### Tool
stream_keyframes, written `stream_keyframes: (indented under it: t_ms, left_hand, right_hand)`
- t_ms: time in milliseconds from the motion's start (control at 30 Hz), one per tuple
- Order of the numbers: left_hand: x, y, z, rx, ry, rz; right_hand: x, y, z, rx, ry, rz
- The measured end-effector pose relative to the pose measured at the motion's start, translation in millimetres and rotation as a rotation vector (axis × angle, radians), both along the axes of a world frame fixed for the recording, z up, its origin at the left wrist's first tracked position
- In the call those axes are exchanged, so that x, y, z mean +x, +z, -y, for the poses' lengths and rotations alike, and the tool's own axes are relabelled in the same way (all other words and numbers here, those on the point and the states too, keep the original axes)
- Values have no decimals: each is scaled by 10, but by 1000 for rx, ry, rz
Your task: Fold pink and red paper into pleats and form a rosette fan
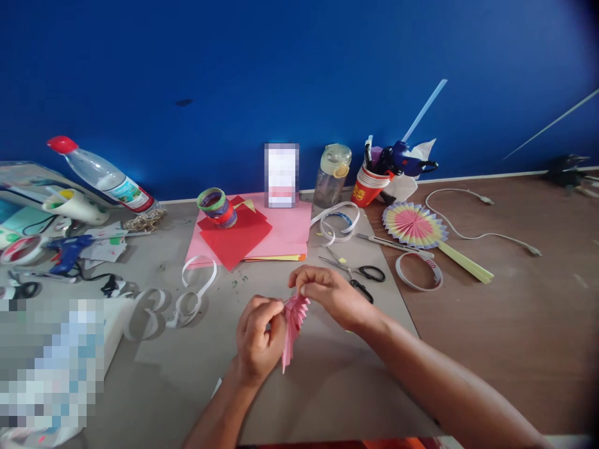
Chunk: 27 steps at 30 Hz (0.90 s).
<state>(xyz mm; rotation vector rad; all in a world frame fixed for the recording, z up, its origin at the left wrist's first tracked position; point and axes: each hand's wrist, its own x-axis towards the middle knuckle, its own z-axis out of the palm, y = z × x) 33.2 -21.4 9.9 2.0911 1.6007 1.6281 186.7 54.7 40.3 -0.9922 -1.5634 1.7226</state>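
Pink pleated paper (pixel 294 324) hangs between my two hands above the grey mat, its folds fanning downward. My left hand (pixel 262 333) is closed, thumb and fingers pinching the paper's upper left edge. From the other side my right hand (pixel 327 293) pinches the top right corner between thumb and fingertips. The fingers partly hide the paper's upper end. Just beyond my right hand lie black-handled scissors (pixel 372 273), partly covered by the hand. Farther right rests a finished-looking pleated paper fan (pixel 414 224), pink in the middle with a yellow rim and stick.
Red paper sheets (pixel 236 237) and a small wrapped jar (pixel 218 209) lie on pink sheets (pixel 285 231). Behind stand a phone (pixel 281 176), a clear bottle (pixel 332 178) and a red cup (pixel 369 186) of tools. White paper strips (pixel 189 305) and a blue glue gun (pixel 70 252) are left.
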Motion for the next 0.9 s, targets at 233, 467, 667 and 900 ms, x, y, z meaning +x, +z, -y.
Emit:
stream_keyframes:
  t_ms: [233,467,667,900]
  left_hand:
    - [-23,-51,-9,-15,-20,23]
    - [15,25,31,-73,-50,224]
    - [-33,-10,7,-237,-48,489]
    - [-96,-52,-68,-395,3,294]
  right_hand:
    - [-4,86,18,124,93,92]
    - [-16,61,22,126,39,74]
    - [36,21,-14,331,-157,118]
    - [-24,-18,30,485,-209,165]
